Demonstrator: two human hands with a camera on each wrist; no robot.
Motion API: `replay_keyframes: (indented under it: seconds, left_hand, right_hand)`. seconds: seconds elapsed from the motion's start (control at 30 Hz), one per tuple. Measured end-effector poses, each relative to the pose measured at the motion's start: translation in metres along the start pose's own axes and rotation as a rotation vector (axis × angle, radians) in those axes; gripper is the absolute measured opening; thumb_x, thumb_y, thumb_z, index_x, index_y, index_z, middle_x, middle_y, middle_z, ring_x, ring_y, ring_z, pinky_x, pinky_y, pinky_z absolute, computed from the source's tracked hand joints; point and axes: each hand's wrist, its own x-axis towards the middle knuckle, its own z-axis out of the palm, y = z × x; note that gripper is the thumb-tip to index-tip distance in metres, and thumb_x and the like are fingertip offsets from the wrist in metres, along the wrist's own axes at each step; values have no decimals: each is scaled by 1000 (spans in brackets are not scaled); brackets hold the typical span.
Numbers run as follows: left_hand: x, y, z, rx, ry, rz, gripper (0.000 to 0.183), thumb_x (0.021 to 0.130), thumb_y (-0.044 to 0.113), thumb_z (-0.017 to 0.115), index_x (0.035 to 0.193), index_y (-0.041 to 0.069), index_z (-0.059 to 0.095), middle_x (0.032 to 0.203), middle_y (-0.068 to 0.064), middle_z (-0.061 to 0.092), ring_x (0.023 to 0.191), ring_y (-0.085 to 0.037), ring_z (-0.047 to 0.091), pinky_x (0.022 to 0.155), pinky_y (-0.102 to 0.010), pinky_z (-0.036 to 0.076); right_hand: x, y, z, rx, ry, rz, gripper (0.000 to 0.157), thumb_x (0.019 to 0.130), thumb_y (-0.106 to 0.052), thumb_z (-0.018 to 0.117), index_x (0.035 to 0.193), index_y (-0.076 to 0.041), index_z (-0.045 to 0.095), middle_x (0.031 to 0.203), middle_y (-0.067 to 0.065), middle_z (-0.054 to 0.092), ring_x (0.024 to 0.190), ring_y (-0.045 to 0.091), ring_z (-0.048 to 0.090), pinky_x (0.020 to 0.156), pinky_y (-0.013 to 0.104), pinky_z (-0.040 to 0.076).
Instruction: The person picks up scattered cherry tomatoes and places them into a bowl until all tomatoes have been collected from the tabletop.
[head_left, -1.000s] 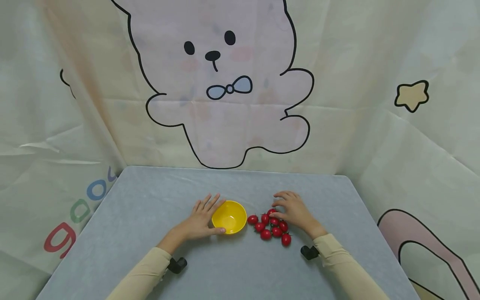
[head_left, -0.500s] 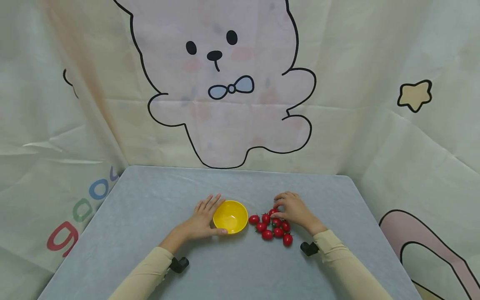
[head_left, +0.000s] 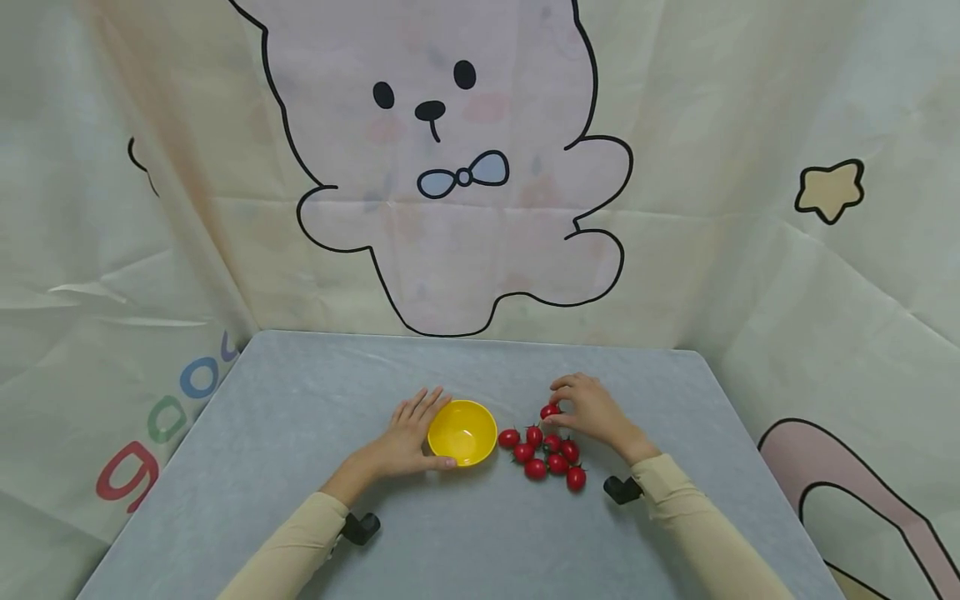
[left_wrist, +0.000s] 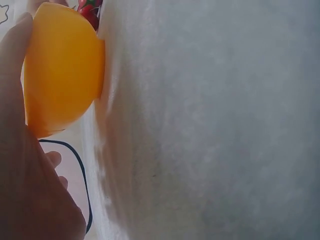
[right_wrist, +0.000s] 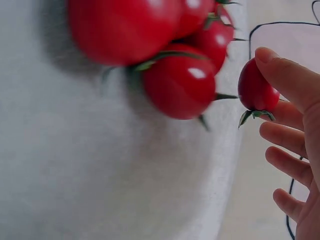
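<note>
A yellow bowl (head_left: 462,437) stands on the table, and my left hand (head_left: 405,442) rests against its left side. The thumb lies at the near rim and the spread, straight fingers reach past the far side. In the left wrist view the bowl (left_wrist: 62,70) sits upright beside the thumb. My right hand (head_left: 591,413) pinches one cherry tomato (head_left: 550,412) between thumb and fingers, just beyond the pile. The right wrist view shows this tomato (right_wrist: 257,87) raised, green stem end down, with the other fingers spread. Several more cherry tomatoes (head_left: 557,463) lie together right of the bowl.
A grey-blue cloth covers the table (head_left: 480,542). Behind it hangs a curtain (head_left: 675,275) printed with a bear, and more printed cloth closes off both sides. Each wrist carries a small black camera mount (head_left: 362,528).
My right hand has closed on a tomato at the far edge of the pile and lifted it slightly away from the others. The left hand and the bowl hold nearly still.
</note>
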Motion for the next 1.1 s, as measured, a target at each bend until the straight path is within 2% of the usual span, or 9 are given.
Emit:
replay_keyframes:
  seconds: [0.37,0.73,0.93,1.1]
  left_hand:
    - [4,-2,4,-29,30,2,108,77,71,68,158,20,19,169,-6,10,155,-38,8,120,-68,8]
    - [3,-2,5,-46,29,-11,108,77,67,71,159,20,18,169,-4,9,155,-38,7,121,-67,6]
    - [4,-1,6,-44,26,-32,107,76,68,71,158,22,20,169,-4,10,155,-38,8,121,-67,6]
    - [4,-1,6,-42,24,-22,108,77,70,69,158,20,20,169,-5,11,154,-38,8,121,-68,6]
  right_hand:
    - [7,-18,-14,-16,8,7,29,77,-43,83,95,-21,75,119,4,69,116,26,59,102,56,46]
    - [32,-62,-21,3,9,-70,32,80,-45,80,101,-22,75,123,1,68,119,25,58,104,52,47]
    - [46,-84,-18,45,0,-147,33,81,-46,79,103,-21,74,125,3,67,120,24,56,106,49,47]
    - [53,-100,-10,31,-5,-198,36,82,-49,77,104,-21,74,126,1,66,121,22,56,108,46,47]
